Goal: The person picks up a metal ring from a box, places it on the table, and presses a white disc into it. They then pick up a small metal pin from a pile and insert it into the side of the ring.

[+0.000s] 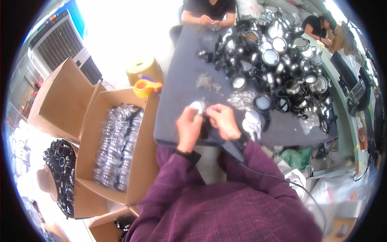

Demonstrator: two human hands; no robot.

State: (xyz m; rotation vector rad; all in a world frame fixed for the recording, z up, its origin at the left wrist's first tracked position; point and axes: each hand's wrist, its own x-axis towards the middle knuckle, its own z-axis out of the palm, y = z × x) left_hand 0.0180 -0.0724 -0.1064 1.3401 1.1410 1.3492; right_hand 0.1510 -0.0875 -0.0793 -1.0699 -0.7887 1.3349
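Observation:
Near the front edge of the grey-covered table (173,92), my left hand (188,126) is closed round a small round silver piece (197,105). A dark part shows below it, between my hands. My right hand (223,121) pinches at the piece's right side; what sits between those fingertips is too small to make out. Just beyond my hands lies a little heap of thin metal bits (208,82). To their right is a pile of small silvery parts (242,100). Flat pale discs with tabs (252,121) lie beside my right hand.
A large heap of round metal-and-black parts (278,56) covers the table's right side. At left stands an open carton (145,161) of plastic-wrapped round parts, with an orange tape dispenser (145,87) on its edge. Across the table, a person (209,14) handles a round part. A cable (278,176) runs from my right wrist.

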